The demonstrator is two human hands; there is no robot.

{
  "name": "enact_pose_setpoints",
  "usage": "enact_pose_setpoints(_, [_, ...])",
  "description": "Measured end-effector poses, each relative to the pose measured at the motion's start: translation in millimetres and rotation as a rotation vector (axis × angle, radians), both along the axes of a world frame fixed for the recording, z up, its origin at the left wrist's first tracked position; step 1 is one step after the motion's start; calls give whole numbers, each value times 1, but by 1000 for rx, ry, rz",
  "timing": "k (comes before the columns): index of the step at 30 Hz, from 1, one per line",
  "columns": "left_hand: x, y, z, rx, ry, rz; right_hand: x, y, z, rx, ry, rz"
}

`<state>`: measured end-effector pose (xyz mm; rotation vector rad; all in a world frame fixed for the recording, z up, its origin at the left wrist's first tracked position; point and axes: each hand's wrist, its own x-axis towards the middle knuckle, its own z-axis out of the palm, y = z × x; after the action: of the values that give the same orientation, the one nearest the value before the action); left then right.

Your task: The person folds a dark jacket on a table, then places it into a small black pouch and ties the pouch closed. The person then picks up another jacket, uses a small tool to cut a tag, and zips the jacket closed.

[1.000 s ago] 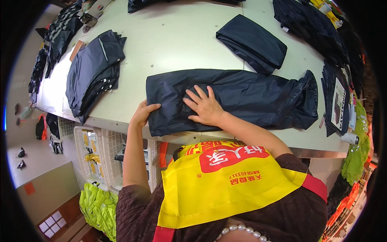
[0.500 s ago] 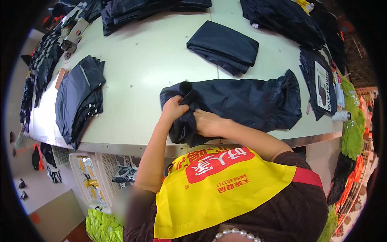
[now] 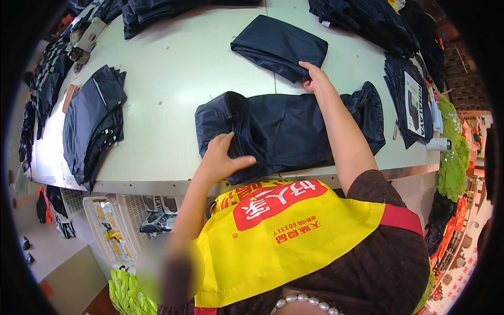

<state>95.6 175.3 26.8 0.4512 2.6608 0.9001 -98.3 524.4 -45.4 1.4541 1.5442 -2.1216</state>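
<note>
A shiny dark navy garment (image 3: 286, 126) lies along the near side of the table, its left end folded over and its right end bunched. My left hand (image 3: 220, 159) rests on that left end, fingers stretched and thumb spread apart. Beyond it lies a folded dark navy fabric piece (image 3: 281, 46). My right hand (image 3: 313, 79) reaches across the garment and pinches the near right corner of this folded piece, thumb on top and fingers partly hidden below. My right forearm covers part of the garment.
A dark layered stack (image 3: 94, 123) sits on the white table (image 3: 163, 105) to the left. More dark fabric piles (image 3: 365, 26) line the far side. A dark packet stack (image 3: 415, 100) and a thread spool (image 3: 439, 144) are at right. A white crate (image 3: 128, 210) stands below the left edge.
My right hand has left the near garment and moved up to the folded piece's corner. My left hand has loosened its grip and spread out. The garment's left end now lies flatter.
</note>
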Motion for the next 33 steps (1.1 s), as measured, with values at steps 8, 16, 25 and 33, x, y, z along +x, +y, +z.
enact_pose_setpoints(8, [42,9,-17,-219,437,-81,7,-12,-5,-322,157,-27])
enact_pose_setpoints(16, [42,3,-32,-299,503,-167,24,-61,58,-436,650,57])
enact_pose_setpoints(25, [47,9,-51,-332,544,-184,185,-66,101,-410,455,261])
enact_pose_setpoints(33, [73,-12,-16,60,125,-383,199,-71,15,-88,212,440])
